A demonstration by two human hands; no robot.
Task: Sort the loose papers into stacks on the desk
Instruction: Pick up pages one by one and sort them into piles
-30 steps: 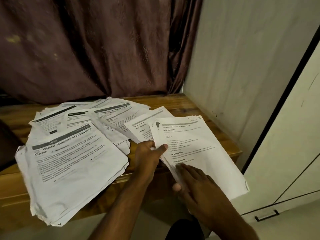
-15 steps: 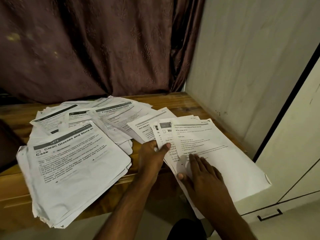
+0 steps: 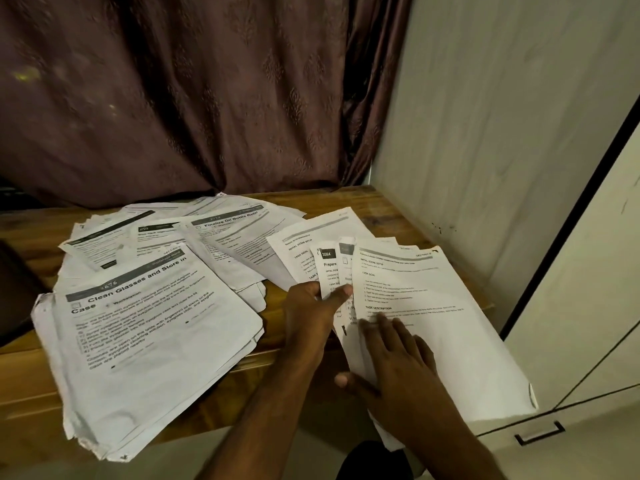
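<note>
Left hand (image 3: pixel 313 308) pinches a fanned bunch of sheets (image 3: pixel 332 268); right hand (image 3: pixel 391 355) lies flat, fingers straight, on the top sheet (image 3: pixel 433 306) just beside it. Loose papers (image 3: pixel 145 306) cover the tabletop (image 3: pixel 377 209) left of both hands.

**Both hands on a fan of printed sheets at the desk's right end**

I see my left hand (image 3: pixel 313 308) pinching a fanned bundle of white printed paper sheets (image 3: pixel 332 268), thumb on top. My right hand (image 3: pixel 391 355) lies with straight fingers on the top white sheet headed "TASK GOAL" (image 3: pixel 450 323), which juts past the front edge of the brown wooden desk (image 3: pixel 388 216). Further left, a thick, dog-eared stack of white pages titled "Clean Glasses and Store in Case" (image 3: pixel 145 337) overhangs the desk front. Behind it lie overlapping loose white sheets (image 3: pixel 221 237), one reading "Finalize Oil Bottle Refill". A dark maroon patterned curtain (image 3: pixel 190 91) hangs behind; a pale cabinet panel (image 3: pixel 502 133) stands at right.
</note>
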